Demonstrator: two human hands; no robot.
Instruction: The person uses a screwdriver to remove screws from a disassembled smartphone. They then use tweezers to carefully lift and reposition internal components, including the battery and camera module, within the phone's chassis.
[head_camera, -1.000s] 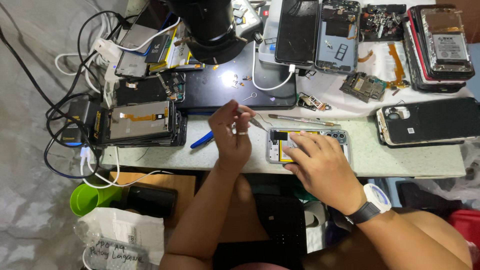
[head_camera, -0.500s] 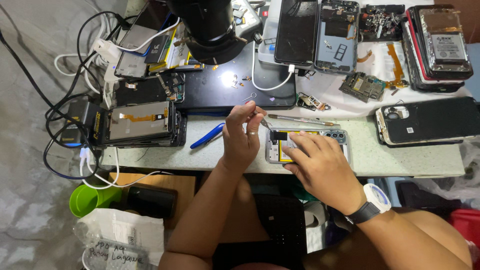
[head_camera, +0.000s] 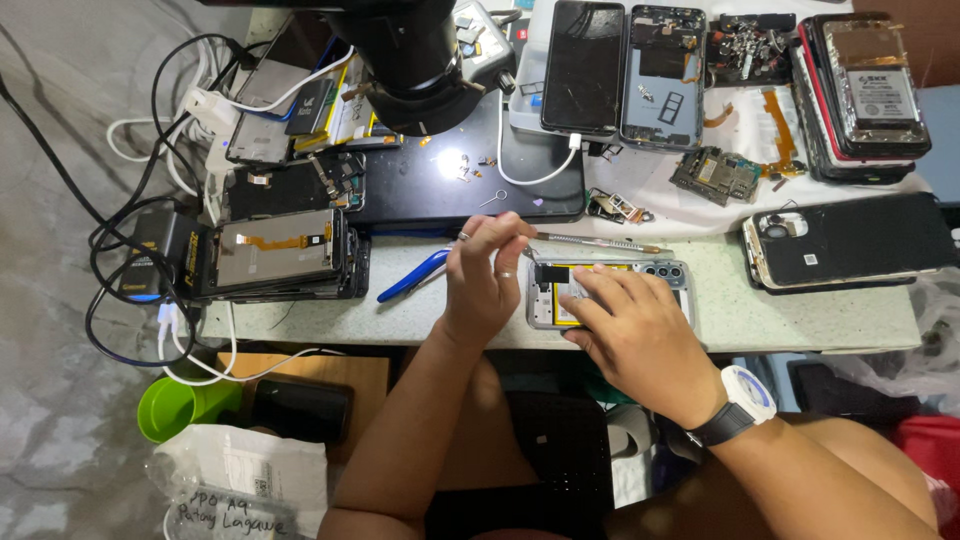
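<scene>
An opened phone (head_camera: 655, 272) with a yellow battery and camera lenses lies back-up near the front edge of the pale green worktop (head_camera: 800, 315). My right hand (head_camera: 632, 335), with a white watch on its wrist, rests on the phone and holds it down. My left hand (head_camera: 488, 275) hovers at the phone's left end. Its fingertips are pinched on a thin metal tool (head_camera: 527, 243) that points down at the phone's top corner. A long metal spudger (head_camera: 605, 243) lies just behind the phone.
A blue-handled tool (head_camera: 412, 276) lies left of my left hand. Stacked phone screens (head_camera: 280, 255) and cables (head_camera: 125, 250) crowd the left. A black microscope head (head_camera: 400, 60) hangs over a dark mat (head_camera: 420, 190). Phones and parts (head_camera: 660, 75), a circuit board (head_camera: 712, 175) and a black phone back (head_camera: 850, 240) sit behind and to the right.
My left hand has risen and shifted right toward the phone's corner, uncovering the blue-handled tool. My right hand has stayed on the phone.
</scene>
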